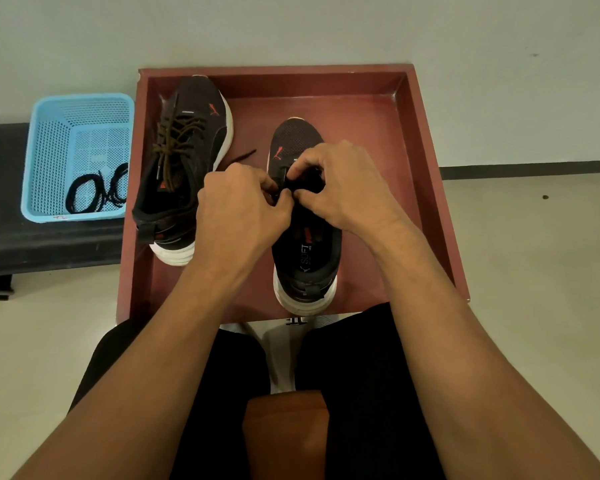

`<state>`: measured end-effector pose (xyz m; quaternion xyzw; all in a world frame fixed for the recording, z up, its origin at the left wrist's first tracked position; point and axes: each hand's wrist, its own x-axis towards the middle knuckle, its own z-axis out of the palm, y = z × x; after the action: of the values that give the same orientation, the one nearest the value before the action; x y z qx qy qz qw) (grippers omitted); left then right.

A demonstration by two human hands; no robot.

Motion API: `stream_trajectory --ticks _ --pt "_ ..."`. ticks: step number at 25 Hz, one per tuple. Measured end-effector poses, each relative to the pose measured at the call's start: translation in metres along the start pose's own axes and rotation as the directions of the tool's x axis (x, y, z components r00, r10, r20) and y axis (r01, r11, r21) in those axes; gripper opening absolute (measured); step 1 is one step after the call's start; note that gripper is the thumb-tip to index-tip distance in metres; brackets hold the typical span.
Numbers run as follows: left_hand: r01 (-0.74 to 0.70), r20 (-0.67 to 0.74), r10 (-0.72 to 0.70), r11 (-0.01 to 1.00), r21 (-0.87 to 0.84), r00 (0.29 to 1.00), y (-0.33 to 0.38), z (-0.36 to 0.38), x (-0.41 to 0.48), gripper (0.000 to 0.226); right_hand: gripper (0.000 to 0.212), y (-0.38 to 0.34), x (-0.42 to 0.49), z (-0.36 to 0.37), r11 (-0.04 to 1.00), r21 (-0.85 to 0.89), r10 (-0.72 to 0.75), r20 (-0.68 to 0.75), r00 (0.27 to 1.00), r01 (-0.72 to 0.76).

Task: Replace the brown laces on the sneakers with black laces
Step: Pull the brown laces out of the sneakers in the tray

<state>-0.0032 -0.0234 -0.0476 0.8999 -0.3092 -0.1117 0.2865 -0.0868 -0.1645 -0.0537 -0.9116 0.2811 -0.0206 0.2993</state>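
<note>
Red square tray (361, 133): left hand (236, 209) and right hand (347, 181) fingers pinch mesh sneaker's (291, 136) lace (284, 192).

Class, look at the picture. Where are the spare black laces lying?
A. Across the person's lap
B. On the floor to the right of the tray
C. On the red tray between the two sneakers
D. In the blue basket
D: the black laces lie coiled on the bottom of the blue basket, which stands just left of the red tray.
</note>
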Motion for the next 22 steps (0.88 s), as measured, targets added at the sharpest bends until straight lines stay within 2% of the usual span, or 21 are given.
stream_trajectory --ticks 4,8,11,15,17,18,20,22 --pt "0.019 -0.034 -0.019 1.0 -0.006 0.999 0.001 0.0 0.002 0.022 0.016 -0.005 0.002 0.004 0.999 0.036 0.034 -0.047 0.998 -0.032" --pt "0.026 -0.021 -0.026 0.999 -0.028 0.999 -0.003 -0.002 0.005 0.018 0.011 -0.008 0.002 0.002 1.0 0.014 0.028 -0.015 0.999 -0.028" --pt "0.023 -0.015 -0.024 0.999 -0.027 1.0 -0.004 -0.003 0.005 0.015 0.011 -0.001 -0.001 -0.011 0.999 0.032 0.046 -0.086 0.995 -0.044" --pt "0.016 -0.016 -0.017 0.999 -0.04 1.0 -0.006 -0.003 0.005 0.012 0.008 0.025 -0.013 -0.027 0.951 0.163 0.289 -0.183 0.94 -0.261" --pt "0.015 -0.018 -0.016 0.999 -0.042 1.0 -0.007 -0.002 0.006 0.012 0.008 0.029 -0.015 -0.028 0.929 0.179 0.358 -0.211 0.91 -0.324" --pt "0.014 -0.019 -0.015 0.999 -0.048 1.0 -0.007 -0.002 0.006 0.012 0.006 0.026 -0.015 -0.028 0.937 0.169 0.34 -0.236 0.911 -0.306" --pt "0.011 -0.017 -0.012 0.998 -0.058 1.0 -0.008 -0.004 0.005 0.012 0.007 0.017 -0.012 -0.026 0.975 0.138 0.205 -0.278 0.939 -0.172" --pt "0.006 -0.016 -0.007 0.998 -0.062 1.0 -0.007 -0.004 0.006 0.012 0.017 0.006 -0.01 -0.022 0.996 0.085 0.057 -0.227 0.972 -0.038"
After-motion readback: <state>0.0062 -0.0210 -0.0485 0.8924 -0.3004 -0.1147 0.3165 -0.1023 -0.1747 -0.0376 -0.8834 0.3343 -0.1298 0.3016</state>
